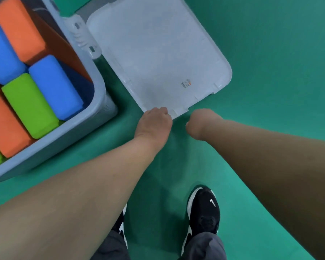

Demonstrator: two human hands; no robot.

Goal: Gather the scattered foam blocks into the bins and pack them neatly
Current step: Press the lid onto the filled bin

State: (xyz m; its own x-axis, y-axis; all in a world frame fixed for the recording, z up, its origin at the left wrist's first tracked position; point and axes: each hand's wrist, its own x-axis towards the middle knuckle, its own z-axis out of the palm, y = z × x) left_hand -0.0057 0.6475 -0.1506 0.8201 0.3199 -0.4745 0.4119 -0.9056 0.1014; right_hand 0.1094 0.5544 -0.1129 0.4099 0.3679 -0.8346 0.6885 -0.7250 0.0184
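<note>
A grey bin at the left holds orange, blue and green foam blocks, packed side by side. Its translucent white lid lies flat on the green floor to the right of the bin. My left hand grips the lid's near corner, with its fingers curled over the edge. My right hand is just right of that corner with its fingers curled under; a thin strip of floor shows between it and the lid, and it holds nothing I can see.
Green floor spreads to the right and in front. My two black shoes stand below my arms. A white latch sits between bin and lid. A green block edge shows at the top.
</note>
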